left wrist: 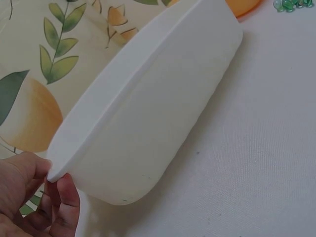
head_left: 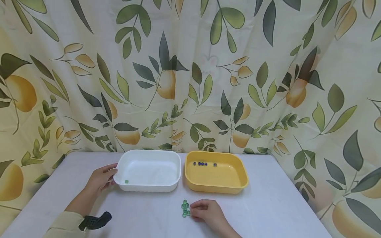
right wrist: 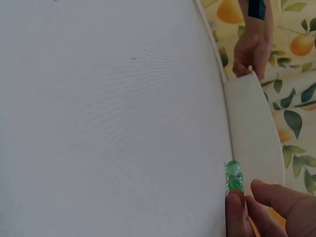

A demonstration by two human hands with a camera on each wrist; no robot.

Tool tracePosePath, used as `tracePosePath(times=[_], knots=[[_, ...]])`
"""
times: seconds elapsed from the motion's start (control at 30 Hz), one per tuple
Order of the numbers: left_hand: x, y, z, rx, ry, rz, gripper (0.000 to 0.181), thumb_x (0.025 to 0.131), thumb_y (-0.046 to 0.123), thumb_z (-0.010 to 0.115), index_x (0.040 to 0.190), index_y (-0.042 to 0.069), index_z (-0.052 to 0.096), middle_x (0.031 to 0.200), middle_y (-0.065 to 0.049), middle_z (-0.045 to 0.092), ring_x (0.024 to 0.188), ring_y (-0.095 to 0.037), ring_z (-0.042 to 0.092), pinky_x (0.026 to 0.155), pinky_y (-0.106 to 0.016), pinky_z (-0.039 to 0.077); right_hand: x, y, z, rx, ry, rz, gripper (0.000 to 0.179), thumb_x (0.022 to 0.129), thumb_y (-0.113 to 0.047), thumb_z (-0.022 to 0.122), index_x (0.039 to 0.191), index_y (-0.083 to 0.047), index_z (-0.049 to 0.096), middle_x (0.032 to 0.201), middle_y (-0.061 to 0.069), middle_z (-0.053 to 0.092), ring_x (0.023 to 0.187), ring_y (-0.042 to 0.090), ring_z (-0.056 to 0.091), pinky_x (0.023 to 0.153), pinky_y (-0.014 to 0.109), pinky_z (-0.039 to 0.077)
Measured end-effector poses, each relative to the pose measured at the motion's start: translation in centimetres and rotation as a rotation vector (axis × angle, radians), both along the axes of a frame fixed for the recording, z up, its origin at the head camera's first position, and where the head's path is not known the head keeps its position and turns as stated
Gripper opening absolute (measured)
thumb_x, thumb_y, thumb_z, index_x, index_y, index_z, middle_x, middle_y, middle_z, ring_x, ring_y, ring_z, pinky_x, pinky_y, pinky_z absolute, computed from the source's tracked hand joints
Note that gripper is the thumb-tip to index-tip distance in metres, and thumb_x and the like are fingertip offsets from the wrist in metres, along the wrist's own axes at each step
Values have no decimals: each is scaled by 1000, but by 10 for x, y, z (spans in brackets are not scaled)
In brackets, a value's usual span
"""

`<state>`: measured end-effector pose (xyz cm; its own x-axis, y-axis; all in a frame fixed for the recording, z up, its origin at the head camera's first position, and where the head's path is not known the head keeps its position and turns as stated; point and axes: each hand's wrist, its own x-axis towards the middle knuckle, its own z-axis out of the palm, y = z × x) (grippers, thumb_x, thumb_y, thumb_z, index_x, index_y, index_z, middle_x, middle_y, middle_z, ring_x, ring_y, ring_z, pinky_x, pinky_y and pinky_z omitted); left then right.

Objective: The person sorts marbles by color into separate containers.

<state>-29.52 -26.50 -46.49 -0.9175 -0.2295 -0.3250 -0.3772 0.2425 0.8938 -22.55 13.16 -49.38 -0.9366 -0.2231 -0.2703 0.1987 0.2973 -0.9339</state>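
Observation:
At the left end of the white basin (head_left: 151, 172), my left hand (head_left: 101, 178) pinches the rim between thumb and fingers; the left wrist view shows this hand (left wrist: 44, 192) at the rim's corner. One green marble (head_left: 126, 181) lies inside that basin near its front left. My right hand (head_left: 208, 213) rests low over the table beside a small cluster of green glass marbles (head_left: 185, 205). In the right wrist view its fingertips are right at the marbles (right wrist: 234, 173), with a gap between thumb (right wrist: 271, 194) and fingers.
To the right of the white basin stands a yellow basin (head_left: 217, 181) with several dark blue marbles (head_left: 202, 164) near its back wall. A white cloth (head_left: 143, 215) covers the table. Behind it hangs a curtain (head_left: 190, 82) printed with leaves and oranges.

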Motion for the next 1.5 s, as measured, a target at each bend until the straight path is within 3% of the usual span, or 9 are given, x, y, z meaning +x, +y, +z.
tracePosePath(times=[0.2, 0.47, 1.0, 1.3, 1.4, 1.5], knots=[[0, 1, -1, 1, -9, 9, 49, 101, 20, 51, 146, 0, 42, 127, -26, 56, 75, -14, 59, 65, -25, 54, 2, -3, -2, 43, 49, -4, 20, 83, -6, 74, 101, 3, 72, 84, 5, 73, 76, 13, 69, 69, 30, 60], [-1, 0, -1, 9, -2, 6, 50, 101, 20, 52, 146, -1, 42, 125, -25, 57, 76, -13, 59, 65, -25, 54, 3, -7, -6, 195, 98, -17, 19, 79, -13, 81, 97, -9, 75, 80, -4, 72, 69, 10, 63, 61, 25, 53], [0, 0, 0, 19, 4, 1, 50, 101, 19, 51, 146, -2, 42, 118, -22, 61, 75, -13, 59, 65, -25, 54, 6, -11, -3, 234, 160, -22, 16, 76, -10, 83, 90, -9, 76, 73, -4, 69, 64, 10, 61, 55, 21, 50], [0, -1, 0, 26, 13, -6, 50, 101, 17, 52, 145, -3, 42, 93, -4, 66, 70, -11, 58, 61, -24, 53, 5, -13, -4, 262, 119, -30, 14, 77, -13, 82, 91, -12, 77, 75, -6, 69, 66, 10, 58, 56, 22, 48], [0, -1, 0, 25, 19, -9, 50, 101, 17, 52, 145, -3, 42, 93, -3, 66, 70, -11, 58, 61, -24, 53, 5, -13, -4, 261, 121, -26, 13, 78, -13, 81, 91, -13, 77, 76, -6, 69, 66, 10, 58, 56, 22, 48], [0, -1, 0, 20, 21, -10, 50, 101, 18, 51, 145, -3, 41, 100, -10, 66, 71, -11, 58, 62, -23, 53, 5, -12, -4, 257, 127, -23, 12, 78, -12, 81, 90, -12, 77, 76, -5, 70, 66, 10, 57, 56, 22, 47]])
